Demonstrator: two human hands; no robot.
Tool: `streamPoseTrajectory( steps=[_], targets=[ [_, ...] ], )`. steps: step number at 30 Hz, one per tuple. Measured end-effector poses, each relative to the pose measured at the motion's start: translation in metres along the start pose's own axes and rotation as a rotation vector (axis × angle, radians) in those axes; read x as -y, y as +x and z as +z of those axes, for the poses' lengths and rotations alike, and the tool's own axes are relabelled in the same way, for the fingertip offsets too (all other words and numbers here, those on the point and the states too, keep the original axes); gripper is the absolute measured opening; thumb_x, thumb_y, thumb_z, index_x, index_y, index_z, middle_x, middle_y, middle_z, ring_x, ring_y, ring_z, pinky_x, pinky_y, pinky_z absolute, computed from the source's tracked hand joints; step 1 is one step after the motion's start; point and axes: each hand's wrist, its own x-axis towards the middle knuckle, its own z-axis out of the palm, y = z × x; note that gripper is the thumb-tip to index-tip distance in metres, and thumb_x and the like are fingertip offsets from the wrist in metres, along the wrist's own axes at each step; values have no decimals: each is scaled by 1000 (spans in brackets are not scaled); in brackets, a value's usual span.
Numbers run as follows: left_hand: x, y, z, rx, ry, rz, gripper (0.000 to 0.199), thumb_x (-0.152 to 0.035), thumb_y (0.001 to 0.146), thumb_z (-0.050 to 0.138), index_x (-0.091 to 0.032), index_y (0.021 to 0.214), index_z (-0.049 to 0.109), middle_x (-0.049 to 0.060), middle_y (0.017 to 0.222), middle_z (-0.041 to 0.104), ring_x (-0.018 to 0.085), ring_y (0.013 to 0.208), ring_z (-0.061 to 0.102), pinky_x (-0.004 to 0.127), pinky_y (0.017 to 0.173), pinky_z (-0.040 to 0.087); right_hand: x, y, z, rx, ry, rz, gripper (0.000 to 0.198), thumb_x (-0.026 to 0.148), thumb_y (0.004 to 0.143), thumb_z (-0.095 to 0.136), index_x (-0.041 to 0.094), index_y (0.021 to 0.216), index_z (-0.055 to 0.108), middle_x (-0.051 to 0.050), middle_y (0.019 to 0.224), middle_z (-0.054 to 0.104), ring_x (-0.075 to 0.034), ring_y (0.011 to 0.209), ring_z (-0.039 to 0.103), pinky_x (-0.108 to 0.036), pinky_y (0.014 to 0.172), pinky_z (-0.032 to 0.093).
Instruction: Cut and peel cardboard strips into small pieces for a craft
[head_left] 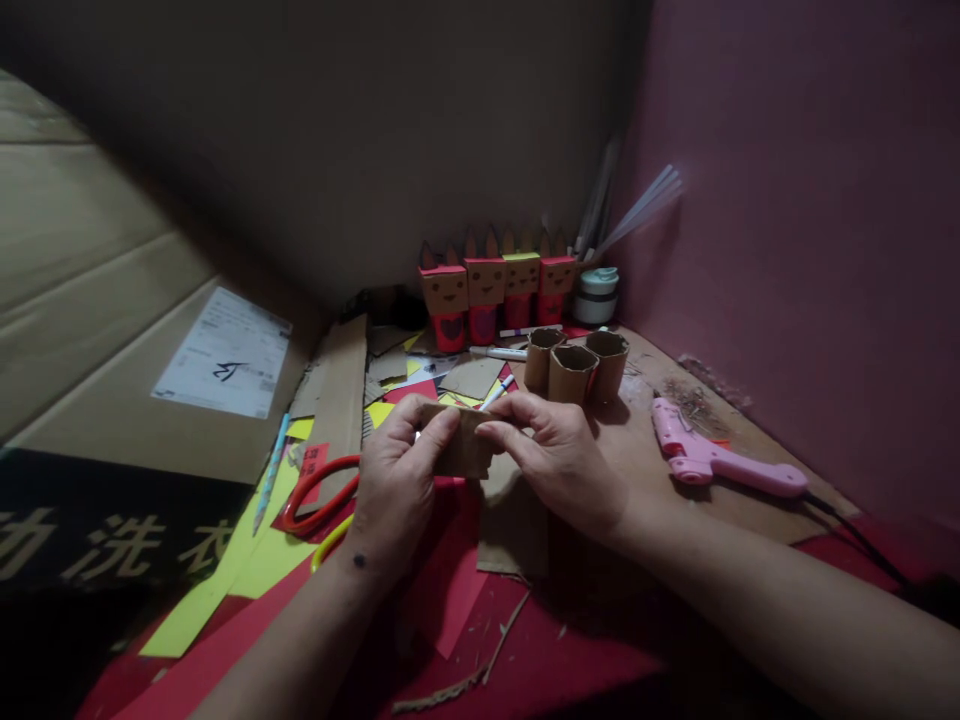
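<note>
A small brown piece of cardboard (pixel 463 450) is held up between both hands over the middle of the table. My left hand (pixel 401 470) pinches its left part, thumb on the near face. At its right edge, my right hand (pixel 551 450) grips with thumb and forefinger. Below them a larger cardboard piece (pixel 514 525) lies flat, partly hidden by my right hand. Scissors with red handles (pixel 322 495) rest left of my left hand. Just beyond my right hand stand three cardboard tubes (pixel 573 372), upright and close together.
A pink glue gun (pixel 720 460) with a black cord lies at right. At the back stand several cardboard figures (pixel 484 285) beside a lidded pale jar (pixel 596 297). Yellow paper (pixel 255 555) and a pencil (pixel 271 475) lie left, near a large carton (pixel 112 360).
</note>
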Motion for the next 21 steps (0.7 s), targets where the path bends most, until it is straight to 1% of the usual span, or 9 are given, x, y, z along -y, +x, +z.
streamPoseTrajectory(
  steps=[3, 6, 9, 11, 12, 14, 16, 18, 21],
  targets=[
    [2, -2, 3, 1, 7, -9, 19, -35, 80, 64, -17, 78, 60, 0, 70, 66, 13, 61, 61, 23, 57, 51, -1, -3, -1, -4, -121, -47, 19, 24, 87, 56, 16, 71, 62, 0, 64, 57, -11, 60, 49, -25, 59, 39],
    [3, -3, 4, -4, 43, 22, 17, -33, 81, 62, -17, 76, 59, -1, 68, 63, 11, 59, 58, 20, 54, 48, -3, -3, -3, 1, -150, -98, 23, 24, 88, 55, 16, 67, 61, 1, 61, 55, -10, 57, 46, -25, 56, 37],
    [4, -2, 3, -3, 57, 36, 18, -32, 82, 61, -18, 73, 56, -4, 63, 57, 8, 55, 51, 18, 51, 43, -1, -2, -5, 86, -68, -55, 26, 25, 88, 54, 16, 64, 59, 2, 59, 52, -10, 56, 46, -24, 55, 37],
    [5, -2, 2, 9, 60, 40, 19, -33, 83, 61, -18, 73, 54, -4, 63, 55, 9, 56, 50, 19, 52, 43, 0, 0, -6, 168, 37, 8, 29, 27, 90, 51, 16, 64, 58, 2, 59, 52, -10, 56, 47, -24, 55, 38],
    [5, -1, 2, 13, 70, 47, 19, -34, 83, 60, -18, 73, 54, -4, 65, 55, 10, 57, 50, 20, 53, 43, 0, 0, -6, 188, 62, 25, 29, 27, 90, 50, 16, 65, 58, 1, 60, 53, -10, 57, 48, -24, 55, 38],
    [6, -1, 2, 13, 107, 74, 20, -35, 83, 59, -18, 74, 55, -3, 67, 56, 10, 60, 50, 21, 55, 43, -1, 2, -5, 156, 31, 9, 24, 26, 90, 51, 16, 70, 61, 1, 64, 57, -11, 60, 51, -24, 58, 40],
    [6, -1, 2, 9, 165, 105, 20, -34, 83, 59, -18, 72, 55, -3, 67, 54, 10, 62, 48, 21, 56, 42, -2, 2, -3, 84, -16, -50, 13, 24, 87, 57, 17, 78, 64, 0, 72, 62, -12, 67, 56, -25, 64, 43],
    [6, -1, 3, 24, 212, 121, 21, -35, 83, 59, -18, 72, 56, -2, 68, 53, 11, 64, 47, 21, 57, 40, -4, 2, -2, 35, -27, -103, 6, 22, 84, 60, 18, 83, 65, 0, 76, 66, -13, 71, 59, -26, 68, 45],
    [4, -3, 4, 40, 220, 116, 21, -36, 84, 57, -18, 74, 58, -1, 73, 54, 12, 67, 48, 22, 58, 40, -4, 1, 0, 17, -70, -110, 9, 20, 85, 58, 18, 78, 64, 0, 70, 64, -12, 66, 57, -25, 65, 44]
  ],
)
